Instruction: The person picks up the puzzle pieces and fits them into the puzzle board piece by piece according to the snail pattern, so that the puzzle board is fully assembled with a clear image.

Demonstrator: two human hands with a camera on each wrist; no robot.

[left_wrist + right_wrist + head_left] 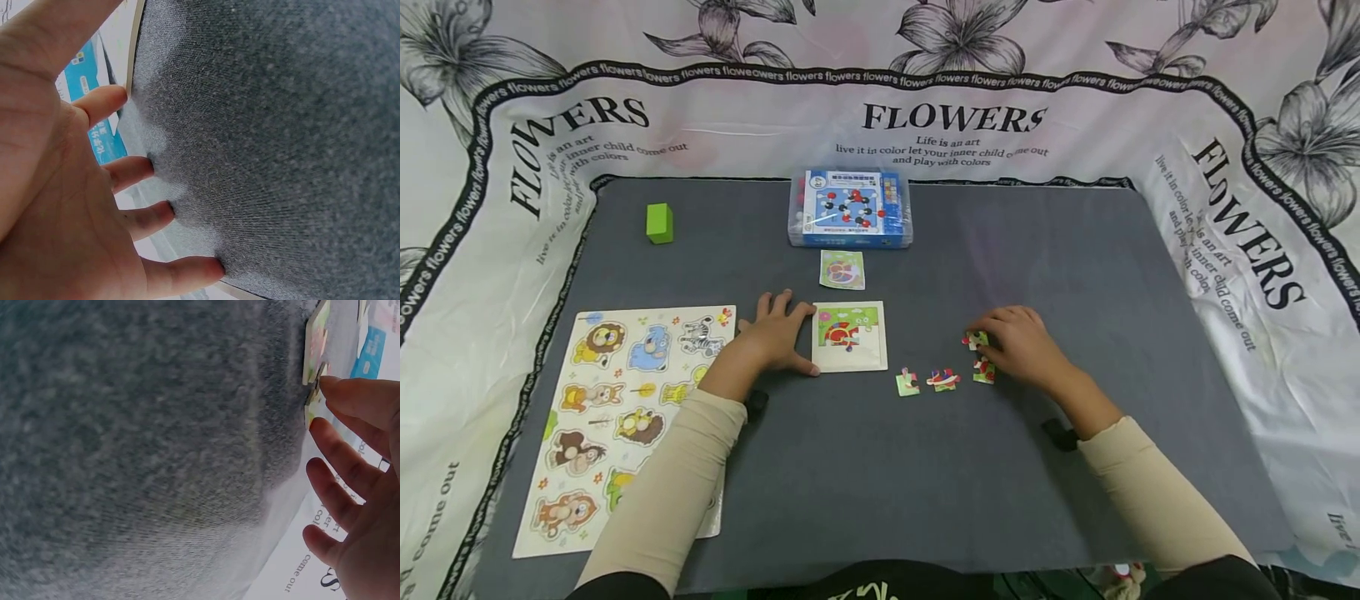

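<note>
My left hand point(772, 337) lies with spread fingers at the left side of a small square puzzle board point(868, 357), its thumb and index fingertip touching the frame. Several pieces fill the board's upper part with a green and red picture; the lower part shows bare. To the right, my right hand point(1022, 346) pinches a jigsaw piece point(976, 339) between thumb and index finger, low over the grey cloth. Right below it lies another jigsaw piece point(983, 372). In the right wrist view the pinched jigsaw piece point(312, 412) is partly hidden by the fingertips.
Two loose pieces, a green one point(907, 382) and a red-white one point(943, 380), lie below the board. A picture card point(842, 270) and a clear plastic box point(857, 208) stand behind it. An animal puzzle board point(580, 400) lies left, under my forearm; a green block point(659, 223) is farther back.
</note>
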